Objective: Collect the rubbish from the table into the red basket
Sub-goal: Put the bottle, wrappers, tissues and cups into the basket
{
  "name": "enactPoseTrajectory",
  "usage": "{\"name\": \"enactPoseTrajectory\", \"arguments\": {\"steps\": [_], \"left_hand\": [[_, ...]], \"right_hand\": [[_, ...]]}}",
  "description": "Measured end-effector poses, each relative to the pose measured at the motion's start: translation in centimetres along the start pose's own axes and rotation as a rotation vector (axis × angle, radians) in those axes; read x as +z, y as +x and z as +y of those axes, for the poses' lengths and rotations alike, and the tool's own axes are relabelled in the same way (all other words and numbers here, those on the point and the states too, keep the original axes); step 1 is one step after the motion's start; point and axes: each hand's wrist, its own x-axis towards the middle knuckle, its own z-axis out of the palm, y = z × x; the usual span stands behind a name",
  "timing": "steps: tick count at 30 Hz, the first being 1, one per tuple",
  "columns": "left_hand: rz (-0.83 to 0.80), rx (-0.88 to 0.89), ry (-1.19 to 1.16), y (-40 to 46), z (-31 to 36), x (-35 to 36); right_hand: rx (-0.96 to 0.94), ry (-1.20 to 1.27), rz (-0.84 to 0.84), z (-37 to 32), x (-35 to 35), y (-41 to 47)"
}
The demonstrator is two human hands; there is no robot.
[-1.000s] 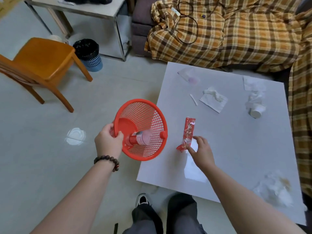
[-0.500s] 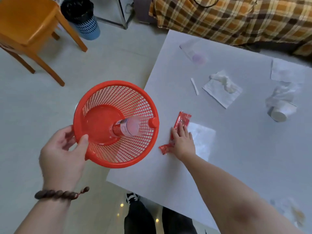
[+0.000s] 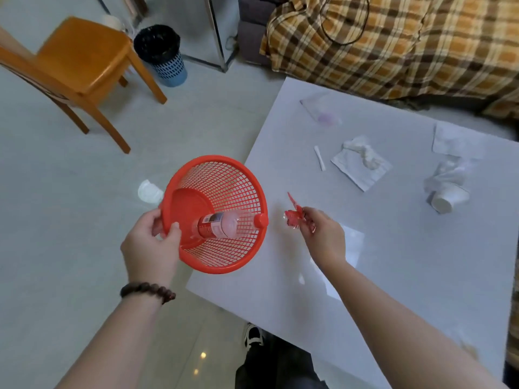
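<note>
My left hand point(image 3: 150, 248) grips the base of the red basket point(image 3: 224, 175), held tilted beside the white table's point(image 3: 393, 262) left edge with its mouth facing right. A plastic bottle point(image 3: 222, 227) with a red cap lies inside it. My right hand point(image 3: 323, 237) pinches a crumpled red wrapper point(image 3: 293, 214), lifted off the table just right of the basket's rim. On the table lie a clear bag point(image 3: 323, 110), a small white stick point(image 3: 319, 158), a napkin with a tissue wad point(image 3: 362, 161), a flat tissue point(image 3: 457, 141) and a paper cup point(image 3: 446, 199) under crumpled plastic.
An orange wooden chair point(image 3: 81, 63) and a blue bin with a black liner point(image 3: 163, 54) stand on the floor at the left. A plaid-covered sofa point(image 3: 393, 40) runs behind the table. A white lid point(image 3: 148, 190) lies on the floor. My shoe point(image 3: 254, 335) shows below.
My right hand has picked the red wrapper up off the table and brought it towards the basket's mouth. The basket stays held in my left hand.
</note>
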Motion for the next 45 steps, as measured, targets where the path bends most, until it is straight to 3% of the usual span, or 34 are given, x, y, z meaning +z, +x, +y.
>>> {"name": "enactPoseTrajectory", "arguments": {"steps": [4,9,15,24,30,35,40,45], "left_hand": [[-0.079,0.012,-0.028,-1.9,2.7,-0.2],[-0.193,0.025,-0.117,-4.9,5.1,-0.8],[-0.267,0.044,-0.185,-7.4,6.6,-1.4],[-0.369,0.026,-0.171,-9.9,7.7,-0.3],[-0.45,0.055,-0.161,-13.9,9.9,2.7],[-0.452,0.079,-0.13,-18.0,11.6,6.3],[-0.335,0.102,-0.055,-22.8,11.7,9.3],[-0.247,0.018,-0.043,-27.8,10.0,11.1]], "right_hand": [[-0.181,0.12,0.167,-5.9,-5.7,-2.5],[-0.328,0.07,0.08,-11.6,-7.0,-5.3],[-0.221,-0.228,-0.198,-12.5,-4.8,-6.7],[-0.133,-0.2,-0.134,-8.8,-7.5,-10.1],[-0.036,-0.148,-0.001,-3.1,-13.1,-13.9],[0.156,-0.09,0.112,7.1,-19.4,-18.0],[0.399,-0.119,-0.012,19.6,-21.9,-21.9],[0.409,-0.157,-0.22,27.5,-20.4,-24.1]]}}
